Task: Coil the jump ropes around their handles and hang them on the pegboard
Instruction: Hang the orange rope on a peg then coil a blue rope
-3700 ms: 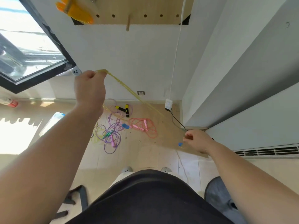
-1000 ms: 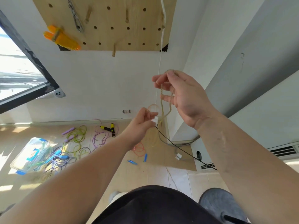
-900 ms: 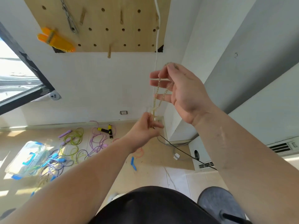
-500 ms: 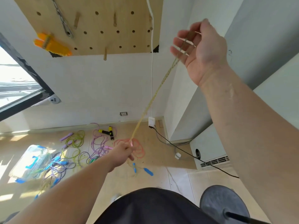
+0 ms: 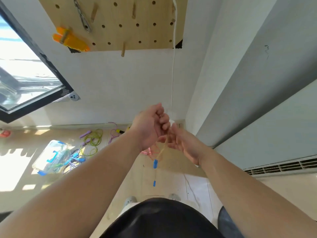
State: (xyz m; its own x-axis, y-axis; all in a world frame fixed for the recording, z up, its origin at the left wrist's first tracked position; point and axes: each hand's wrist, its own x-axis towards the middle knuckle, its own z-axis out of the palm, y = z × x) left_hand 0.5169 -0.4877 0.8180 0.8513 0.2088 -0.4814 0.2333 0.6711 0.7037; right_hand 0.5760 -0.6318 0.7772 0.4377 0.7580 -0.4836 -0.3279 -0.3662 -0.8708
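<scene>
Head view, coiling step in progress. The left hand (image 5: 151, 128) and right hand (image 5: 182, 143) meet just right of the frame centre, touching or nearly so. The left hand's fingers are curled and appear to pinch the yellow jump rope (image 5: 163, 146); the exact contact is blurred. The right hand is flat with straight fingers, and the rope seems to cross them, though whether it wraps them cannot be told. From the hands the rope drops toward 6 o'clock, ending in the upper blue handle (image 5: 155, 163) and the lower blue handle (image 5: 154, 183), both apparently dangling free above the floor. The pegboard (image 5: 145, 33) lies at 12 o'clock, with a bare peg (image 5: 123, 49) on its lower edge; an orange object (image 5: 70, 40) hangs at its 9 o'clock side and a white cable (image 5: 173, 74) runs down past its 3 o'clock side. To do this step well, judged from the layout: bring the two handles together first, wind the rope round them in even, snug turns under light tension from the pinching hand, and tuck the end so that the bundle holds before it is lifted to the peg. Further ropes wait on the floor at 9 o'clock, among them a green rope (image 5: 93, 140), beside a clear box (image 5: 51, 157).
</scene>
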